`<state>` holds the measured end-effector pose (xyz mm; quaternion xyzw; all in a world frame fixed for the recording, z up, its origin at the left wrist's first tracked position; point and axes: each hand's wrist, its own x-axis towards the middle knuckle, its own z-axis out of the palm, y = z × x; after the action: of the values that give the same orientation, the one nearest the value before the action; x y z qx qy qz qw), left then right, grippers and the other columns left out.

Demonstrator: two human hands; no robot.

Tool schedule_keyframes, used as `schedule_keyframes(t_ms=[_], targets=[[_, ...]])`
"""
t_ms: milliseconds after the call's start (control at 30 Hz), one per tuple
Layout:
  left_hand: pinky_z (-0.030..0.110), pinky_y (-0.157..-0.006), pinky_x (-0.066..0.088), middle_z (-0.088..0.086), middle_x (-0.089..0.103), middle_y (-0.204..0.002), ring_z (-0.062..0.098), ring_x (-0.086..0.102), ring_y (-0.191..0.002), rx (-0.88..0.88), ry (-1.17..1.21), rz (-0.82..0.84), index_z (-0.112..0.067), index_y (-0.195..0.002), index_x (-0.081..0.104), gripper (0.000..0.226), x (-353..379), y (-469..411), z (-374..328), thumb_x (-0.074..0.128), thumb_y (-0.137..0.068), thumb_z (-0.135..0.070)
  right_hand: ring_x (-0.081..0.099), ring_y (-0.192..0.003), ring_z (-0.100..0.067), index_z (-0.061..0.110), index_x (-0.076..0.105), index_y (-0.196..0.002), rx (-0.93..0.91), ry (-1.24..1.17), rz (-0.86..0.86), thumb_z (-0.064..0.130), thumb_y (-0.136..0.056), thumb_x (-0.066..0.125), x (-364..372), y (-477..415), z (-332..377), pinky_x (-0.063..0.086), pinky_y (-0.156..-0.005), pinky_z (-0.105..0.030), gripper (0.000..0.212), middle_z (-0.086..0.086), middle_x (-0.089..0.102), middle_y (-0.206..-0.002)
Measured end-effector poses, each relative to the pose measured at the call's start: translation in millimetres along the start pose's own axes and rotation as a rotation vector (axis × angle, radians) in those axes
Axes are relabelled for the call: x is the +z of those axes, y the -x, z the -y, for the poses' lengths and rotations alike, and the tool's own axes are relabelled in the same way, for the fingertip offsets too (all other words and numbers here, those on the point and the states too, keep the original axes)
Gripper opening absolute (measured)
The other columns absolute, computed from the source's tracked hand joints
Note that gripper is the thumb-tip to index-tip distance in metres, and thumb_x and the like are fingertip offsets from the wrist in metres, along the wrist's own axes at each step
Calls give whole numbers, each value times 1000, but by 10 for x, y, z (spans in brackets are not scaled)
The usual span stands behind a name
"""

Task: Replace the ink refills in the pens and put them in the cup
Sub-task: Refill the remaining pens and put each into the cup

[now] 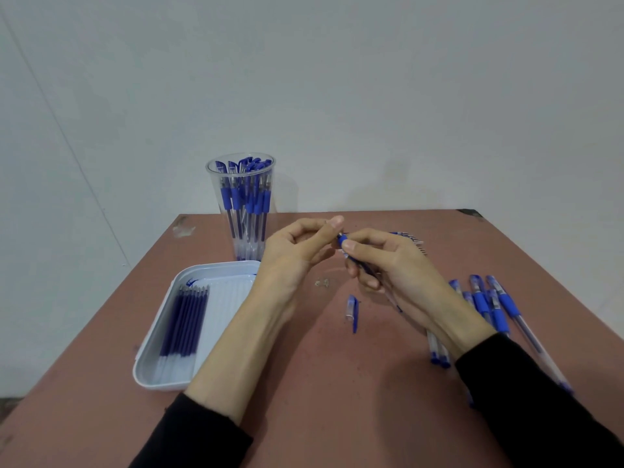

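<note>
Where the reddish surface meets the wall, left of centre frame, a clear cup stands upright, crowded with blue-grip pens, capped ends up. Just below it, lower left: a white tray with a row of dark blue refills lying side by side along its left half, tips toward the cup.

Centre frame: both hands are raised over the surface. The right hand grips a pen, thumb pressed on the blue grip, fingers curled round the barrel. The left hand is curled, with one fingertip close to the pen's front end; contact is unclear, so I cannot tell whether it pinches anything.

A loose cap lies on the surface below the hands. Right of frame: a heap of loose pens, partly hidden by the right forearm. Another bunch of slim sticks shows behind the right hand, too blurred to name.
</note>
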<state>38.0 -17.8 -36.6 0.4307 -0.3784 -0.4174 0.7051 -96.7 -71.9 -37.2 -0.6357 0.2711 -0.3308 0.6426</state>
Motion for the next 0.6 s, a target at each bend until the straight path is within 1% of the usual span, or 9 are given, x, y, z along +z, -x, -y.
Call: schedule_keyframes(t_ms=[33,100,167,200,267,333,433,500,600], targets=[[31,-90,53,6,72,-86,16,66,-82,-3,32,8,-8,-90,60,27,7,1,2,70,-70,-23,32,-44,-13,7,67,-90,-2,-2,-8,14,-91,59,-1,-6,-9,21,-48,-27,11,-7,55,-62],[28,-87,55,7,73,-96,14,69,-85,-19,107,47,-8,-105,57,26,20,0,-9,64,-81,-16,31,-44,-13,10,66,-85,2,-13,-38,15,-92,60,-6,-21,-26,21,-44,-24,11,-7,55,-63],[28,-87,54,6,73,-98,14,69,-89,-32,125,56,-10,-117,55,28,7,0,-34,57,-89,-8,32,-43,-12,8,68,-89,-13,-37,-93,16,-92,61,-24,-44,-42,22,-42,-23,11,-5,56,-61],[27,-87,53,5,74,-96,13,69,-91,-32,114,50,-10,-118,54,29,-5,1,-40,55,-90,-6,33,-43,-12,7,68,-93,-28,-51,-127,16,-91,61,-39,-55,-46,23,-41,-22,12,-4,56,-59],[26,-87,52,2,74,-93,11,69,-92,-17,70,35,-12,-117,56,28,-26,2,-41,55,-90,-3,34,-43,-11,4,67,-97,-54,-56,-183,15,-91,61,-72,-71,-40,24,-41,-21,14,-3,57,-58],[21,-81,53,-1,74,-93,6,68,-90,3,16,29,-14,-113,58,27,-36,1,-35,57,-89,-2,35,-45,-12,5,67,-95,-63,-22,-199,15,-90,63,-87,-70,-27,25,-41,-20,12,-3,58,-59],[18,-78,52,-5,72,-102,6,67,-94,11,-30,69,-18,-114,60,31,-39,-4,-23,57,-88,0,35,-45,-13,6,68,-94,-42,40,-147,16,-89,64,-83,-48,-26,27,-40,-20,13,-4,59,-59],[19,-80,52,-2,72,-105,9,67,-96,15,-28,105,-17,-116,60,34,-36,6,-19,57,-88,0,34,-45,-13,6,69,-95,-10,64,-103,18,-89,64,-71,-33,-31,27,-41,-21,14,-4,59,-60],[16,-76,51,-1,73,-100,8,68,-92,29,-60,72,-17,-114,62,32,-32,15,-27,61,-86,-2,34,-45,-13,8,70,-93,7,69,-74,19,-90,63,-52,-22,-24,27,-42,-21,13,-5,59,-61]])
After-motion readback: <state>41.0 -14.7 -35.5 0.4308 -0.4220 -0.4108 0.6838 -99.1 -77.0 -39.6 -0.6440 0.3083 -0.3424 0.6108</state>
